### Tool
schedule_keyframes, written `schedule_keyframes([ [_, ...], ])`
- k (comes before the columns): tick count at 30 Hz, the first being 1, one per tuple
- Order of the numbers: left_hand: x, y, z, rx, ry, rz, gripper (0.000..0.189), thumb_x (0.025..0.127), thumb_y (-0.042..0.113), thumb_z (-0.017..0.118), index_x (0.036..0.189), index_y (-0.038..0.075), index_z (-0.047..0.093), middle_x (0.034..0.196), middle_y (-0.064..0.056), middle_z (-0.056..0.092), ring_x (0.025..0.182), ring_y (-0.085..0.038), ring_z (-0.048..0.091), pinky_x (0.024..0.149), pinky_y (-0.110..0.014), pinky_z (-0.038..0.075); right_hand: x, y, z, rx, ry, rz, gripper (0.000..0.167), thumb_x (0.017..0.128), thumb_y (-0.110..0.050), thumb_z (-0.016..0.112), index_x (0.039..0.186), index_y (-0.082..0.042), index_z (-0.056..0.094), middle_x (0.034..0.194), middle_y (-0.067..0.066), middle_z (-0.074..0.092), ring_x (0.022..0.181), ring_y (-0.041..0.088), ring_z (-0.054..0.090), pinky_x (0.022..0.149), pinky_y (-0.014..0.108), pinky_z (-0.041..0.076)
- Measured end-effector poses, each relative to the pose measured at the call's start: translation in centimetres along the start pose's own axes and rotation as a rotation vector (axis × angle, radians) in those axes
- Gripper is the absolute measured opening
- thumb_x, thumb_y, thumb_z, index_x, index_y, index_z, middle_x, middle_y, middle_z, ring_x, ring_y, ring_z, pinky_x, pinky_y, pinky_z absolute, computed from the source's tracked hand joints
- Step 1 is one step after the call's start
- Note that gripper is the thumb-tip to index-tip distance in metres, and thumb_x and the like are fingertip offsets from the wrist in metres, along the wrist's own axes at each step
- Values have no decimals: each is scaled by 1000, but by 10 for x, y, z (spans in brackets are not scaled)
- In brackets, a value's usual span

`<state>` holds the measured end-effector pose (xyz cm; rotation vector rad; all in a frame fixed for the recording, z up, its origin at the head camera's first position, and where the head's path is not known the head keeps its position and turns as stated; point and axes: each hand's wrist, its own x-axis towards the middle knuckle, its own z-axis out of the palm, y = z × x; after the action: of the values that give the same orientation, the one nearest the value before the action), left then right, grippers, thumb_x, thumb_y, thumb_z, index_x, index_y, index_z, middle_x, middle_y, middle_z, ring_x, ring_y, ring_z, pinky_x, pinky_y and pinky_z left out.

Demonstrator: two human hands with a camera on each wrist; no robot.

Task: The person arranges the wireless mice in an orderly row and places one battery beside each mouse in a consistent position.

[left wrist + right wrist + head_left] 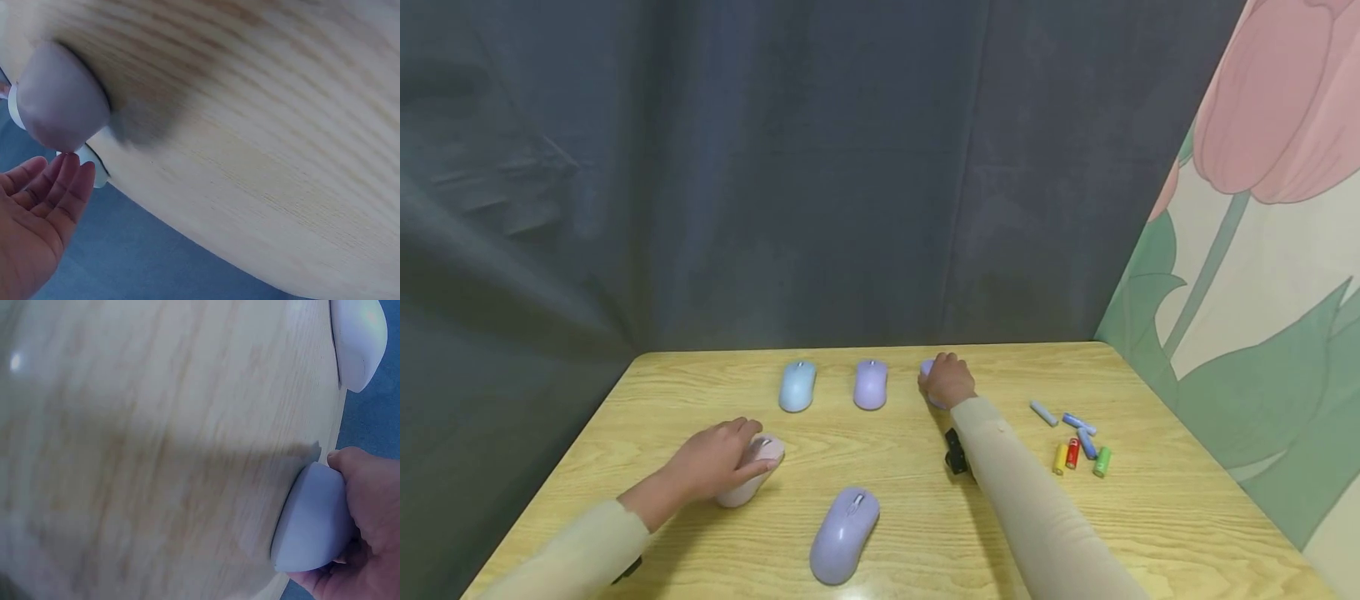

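My left hand (715, 460) is at a pale pinkish computer mouse (739, 496) on the left of the table. In the left wrist view its fingers are loosely extended, their tips at the edge of that mouse. At the back, my right hand (950, 382) grips a light lavender computer mouse (315, 522), thumb on one side and fingers on the other. The hand covers much of this mouse in the head view. A purple mouse (870, 385) lies just left of it, then a light blue mouse (797, 387). Nearer the front edge sits another lavender mouse (844, 537).
Several small batteries lie loose at the right of the wooden table (925, 508), among them a red battery (1072, 453), a yellow battery (1060, 459) and a green battery (1102, 462). A dark curtain (820, 183) hangs behind; a flower-painted wall (1262, 333) stands right.
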<state>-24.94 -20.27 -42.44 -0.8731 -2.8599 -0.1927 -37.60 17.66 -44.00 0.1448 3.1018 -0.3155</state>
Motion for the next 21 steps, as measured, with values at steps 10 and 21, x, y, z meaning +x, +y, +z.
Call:
schedule_keyframes([
  [10,-6,-1,14,53,24,27,62,88,55,63,115,0,59,101,-12,57,81,-19,58,68,-39,53,0,3,2,-1,5,-10,62,97,-37,53,132,13,42,124,26,47,114,42,49,86,51,50],
  [21,-8,-1,24,74,23,24,66,85,53,67,117,-5,57,96,-10,55,74,-13,52,65,-36,51,-1,0,1,-12,15,-21,62,98,-37,53,131,14,43,122,27,48,113,43,50,84,51,50],
])
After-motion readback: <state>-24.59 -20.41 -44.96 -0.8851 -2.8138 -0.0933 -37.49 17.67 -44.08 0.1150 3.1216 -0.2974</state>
